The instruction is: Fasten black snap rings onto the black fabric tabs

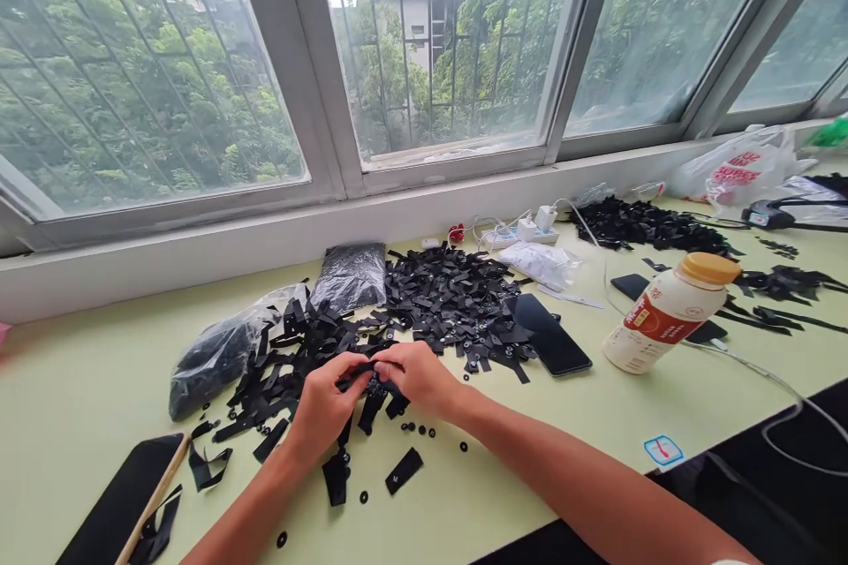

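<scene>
My left hand (328, 397) and my right hand (416, 375) meet at the middle of the table, thumbs and fingers pinched together. Between them is a short black fabric strip (359, 367), mostly covered by the fingers. Under and behind the hands spreads a heap of similar black strips (298, 340), with small black rings among them. Closer to me lies a single strip with a white mark (404, 470). Loose black rings (364, 497) are scattered around it.
A bag of black pieces (215, 362) and a wrapped black packet (351, 276) stand behind. A larger strip pile (457, 291), a phone (553, 335), and a bottle (669, 313) are right. A dark, wood-edged device (125, 494) lies left. A cable (761, 366) crosses the table's right edge.
</scene>
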Action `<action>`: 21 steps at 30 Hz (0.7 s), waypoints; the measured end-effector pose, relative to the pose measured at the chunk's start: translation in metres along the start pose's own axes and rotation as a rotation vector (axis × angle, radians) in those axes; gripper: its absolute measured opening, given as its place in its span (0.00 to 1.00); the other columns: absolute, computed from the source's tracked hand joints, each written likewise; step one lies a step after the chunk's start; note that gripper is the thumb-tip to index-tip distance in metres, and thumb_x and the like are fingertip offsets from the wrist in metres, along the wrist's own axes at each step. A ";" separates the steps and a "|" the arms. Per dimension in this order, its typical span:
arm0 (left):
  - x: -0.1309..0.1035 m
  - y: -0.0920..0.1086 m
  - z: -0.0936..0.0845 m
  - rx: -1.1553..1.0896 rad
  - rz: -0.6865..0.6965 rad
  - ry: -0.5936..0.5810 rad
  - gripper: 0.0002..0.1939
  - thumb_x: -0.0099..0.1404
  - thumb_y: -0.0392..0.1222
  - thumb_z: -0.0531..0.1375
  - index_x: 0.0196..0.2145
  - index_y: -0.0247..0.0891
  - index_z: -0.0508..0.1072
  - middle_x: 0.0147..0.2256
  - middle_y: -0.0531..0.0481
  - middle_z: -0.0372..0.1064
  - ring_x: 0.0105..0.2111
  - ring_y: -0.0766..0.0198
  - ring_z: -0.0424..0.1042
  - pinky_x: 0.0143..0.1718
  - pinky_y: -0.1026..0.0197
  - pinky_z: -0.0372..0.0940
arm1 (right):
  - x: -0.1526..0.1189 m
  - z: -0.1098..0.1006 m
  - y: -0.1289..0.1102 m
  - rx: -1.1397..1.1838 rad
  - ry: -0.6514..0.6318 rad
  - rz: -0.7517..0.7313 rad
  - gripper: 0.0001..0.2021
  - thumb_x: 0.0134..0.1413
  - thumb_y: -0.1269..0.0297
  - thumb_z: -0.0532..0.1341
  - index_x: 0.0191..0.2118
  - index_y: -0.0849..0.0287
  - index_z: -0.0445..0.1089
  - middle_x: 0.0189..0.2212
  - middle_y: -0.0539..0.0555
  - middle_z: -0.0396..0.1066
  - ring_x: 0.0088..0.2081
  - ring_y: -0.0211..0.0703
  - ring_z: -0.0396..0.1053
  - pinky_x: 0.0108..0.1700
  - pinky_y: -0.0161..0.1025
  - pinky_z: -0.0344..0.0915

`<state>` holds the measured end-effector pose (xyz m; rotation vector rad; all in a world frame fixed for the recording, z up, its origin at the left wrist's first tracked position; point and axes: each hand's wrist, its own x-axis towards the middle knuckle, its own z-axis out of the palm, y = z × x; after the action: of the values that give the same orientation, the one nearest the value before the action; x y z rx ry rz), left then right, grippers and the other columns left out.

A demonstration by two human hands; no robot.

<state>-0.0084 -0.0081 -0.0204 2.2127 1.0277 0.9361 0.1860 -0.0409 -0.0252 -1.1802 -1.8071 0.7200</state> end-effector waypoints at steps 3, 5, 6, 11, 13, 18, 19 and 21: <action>-0.001 -0.007 0.002 0.022 0.022 0.023 0.09 0.68 0.45 0.60 0.41 0.40 0.77 0.39 0.48 0.78 0.37 0.59 0.77 0.39 0.59 0.73 | 0.000 -0.001 0.000 0.011 0.023 -0.002 0.10 0.62 0.66 0.60 0.42 0.57 0.80 0.37 0.53 0.79 0.35 0.41 0.73 0.42 0.35 0.65; -0.001 -0.008 0.003 0.030 0.044 0.040 0.08 0.68 0.45 0.61 0.41 0.40 0.77 0.38 0.49 0.78 0.37 0.59 0.77 0.40 0.59 0.73 | 0.000 0.000 0.000 0.047 0.029 0.019 0.10 0.61 0.66 0.61 0.41 0.57 0.80 0.35 0.52 0.79 0.34 0.40 0.72 0.40 0.34 0.65; -0.002 -0.007 0.004 0.032 0.052 0.045 0.08 0.68 0.45 0.60 0.40 0.40 0.77 0.38 0.49 0.78 0.37 0.59 0.77 0.40 0.59 0.73 | 0.000 0.000 0.000 0.075 0.033 0.037 0.09 0.60 0.66 0.61 0.40 0.57 0.80 0.34 0.51 0.79 0.33 0.40 0.71 0.38 0.34 0.64; -0.002 0.000 0.002 0.049 0.075 0.065 0.07 0.69 0.43 0.58 0.39 0.40 0.75 0.37 0.49 0.77 0.36 0.60 0.77 0.37 0.62 0.73 | 0.003 0.002 0.005 0.293 0.059 0.223 0.12 0.61 0.58 0.61 0.31 0.59 0.77 0.21 0.48 0.70 0.20 0.34 0.62 0.23 0.32 0.56; -0.003 0.002 0.000 0.069 0.079 0.050 0.07 0.69 0.43 0.58 0.39 0.40 0.75 0.37 0.49 0.77 0.37 0.60 0.76 0.34 0.64 0.72 | 0.005 -0.001 0.008 0.340 0.088 0.280 0.15 0.61 0.56 0.60 0.28 0.59 0.75 0.15 0.46 0.63 0.17 0.33 0.58 0.21 0.32 0.54; -0.003 0.007 -0.006 0.099 0.126 0.031 0.06 0.69 0.42 0.57 0.39 0.40 0.73 0.36 0.48 0.74 0.34 0.62 0.73 0.30 0.65 0.68 | 0.009 -0.007 0.011 0.333 0.146 0.242 0.15 0.59 0.54 0.62 0.28 0.58 0.74 0.18 0.46 0.65 0.18 0.33 0.59 0.23 0.32 0.55; -0.003 0.010 -0.007 0.098 0.153 0.028 0.06 0.69 0.41 0.56 0.38 0.40 0.73 0.36 0.48 0.73 0.33 0.62 0.72 0.31 0.64 0.68 | 0.009 -0.006 0.011 0.317 0.135 0.222 0.14 0.59 0.55 0.62 0.29 0.58 0.76 0.21 0.48 0.68 0.19 0.34 0.60 0.24 0.33 0.56; -0.001 0.016 -0.008 0.097 0.193 0.023 0.07 0.69 0.39 0.55 0.37 0.40 0.73 0.35 0.48 0.72 0.32 0.63 0.71 0.34 0.63 0.68 | 0.008 -0.006 0.010 0.265 0.112 0.183 0.11 0.58 0.57 0.62 0.32 0.58 0.78 0.26 0.50 0.73 0.23 0.35 0.63 0.26 0.32 0.59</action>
<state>-0.0079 -0.0166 -0.0052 2.4205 0.8987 1.0161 0.1942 -0.0296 -0.0279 -1.1909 -1.4729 0.9470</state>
